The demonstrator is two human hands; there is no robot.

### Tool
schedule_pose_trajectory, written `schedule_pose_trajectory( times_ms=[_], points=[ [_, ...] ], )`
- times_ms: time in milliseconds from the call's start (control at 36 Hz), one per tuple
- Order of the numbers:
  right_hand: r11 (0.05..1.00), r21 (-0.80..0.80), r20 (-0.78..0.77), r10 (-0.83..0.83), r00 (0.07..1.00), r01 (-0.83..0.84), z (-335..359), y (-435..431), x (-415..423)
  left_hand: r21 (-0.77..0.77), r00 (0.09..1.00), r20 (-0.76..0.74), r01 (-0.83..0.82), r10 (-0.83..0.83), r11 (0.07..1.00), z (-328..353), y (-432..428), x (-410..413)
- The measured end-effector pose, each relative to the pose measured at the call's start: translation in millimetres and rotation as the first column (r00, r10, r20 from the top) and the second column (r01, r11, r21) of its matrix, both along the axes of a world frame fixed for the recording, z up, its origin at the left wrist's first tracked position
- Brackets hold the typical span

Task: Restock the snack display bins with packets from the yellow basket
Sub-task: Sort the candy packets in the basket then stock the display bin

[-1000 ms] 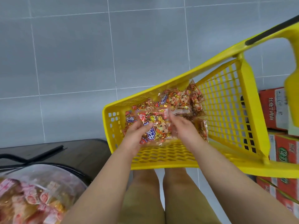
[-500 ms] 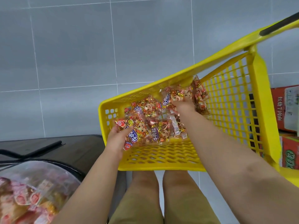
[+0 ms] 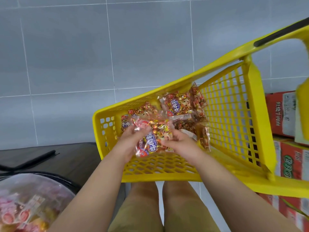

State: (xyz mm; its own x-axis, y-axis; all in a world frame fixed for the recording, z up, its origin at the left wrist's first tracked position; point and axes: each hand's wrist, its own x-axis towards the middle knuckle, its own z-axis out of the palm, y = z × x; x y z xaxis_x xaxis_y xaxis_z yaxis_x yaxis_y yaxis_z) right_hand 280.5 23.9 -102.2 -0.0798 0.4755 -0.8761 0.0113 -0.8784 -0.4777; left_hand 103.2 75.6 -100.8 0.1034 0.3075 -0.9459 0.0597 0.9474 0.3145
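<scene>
The yellow basket (image 3: pixel 167 168) stands in front of my knees, with several red and gold snack packets (image 3: pixel 181 106) heaped at its far end. My left hand (image 3: pixel 129 144) and my right hand (image 3: pixel 178 142) are both inside it. Between them they hold a bunch of clear packets (image 3: pixel 151 141) just above the mesh floor, the left from the left side and the right from the right side. A round clear display bin (image 3: pixel 33 201) with pink and yellow snacks sits at the lower left.
A dark counter (image 3: pixel 63 156) with a black bar lies left of the basket. Red cardboard boxes (image 3: pixel 291 156) are stacked to the right, behind the basket's side. Grey floor tiles lie beyond. My legs are below the basket.
My right hand came back from the far packets to meet my left hand, and both now hold a bunch of packets together. The view shifted slightly.
</scene>
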Motion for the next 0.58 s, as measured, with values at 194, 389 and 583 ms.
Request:
schedule_pose_trajectory(
  times_ms=[194, 389, 583],
  points=[
    [0.997, -0.007, 0.189, 0.077, 0.979, -0.078, -21.1, 12.9, 6.9, 0.010, 0.982, -0.186, -0.036, 0.037, 0.999, -10.6, -4.8, 3.1],
    [0.984, 0.139, 0.767, -0.039, 0.641, -0.107, -64.1, 49.9, 52.4, 0.018, 0.965, -0.254, -0.065, 0.067, 0.998, -20.0, -8.4, -8.2],
    [0.965, -0.053, 0.762, 0.205, 0.615, -0.256, -98.3, 90.0, 55.7, 0.027, 0.966, -0.251, -0.061, 0.066, 0.998, -22.9, -14.1, -19.6]
  ],
)
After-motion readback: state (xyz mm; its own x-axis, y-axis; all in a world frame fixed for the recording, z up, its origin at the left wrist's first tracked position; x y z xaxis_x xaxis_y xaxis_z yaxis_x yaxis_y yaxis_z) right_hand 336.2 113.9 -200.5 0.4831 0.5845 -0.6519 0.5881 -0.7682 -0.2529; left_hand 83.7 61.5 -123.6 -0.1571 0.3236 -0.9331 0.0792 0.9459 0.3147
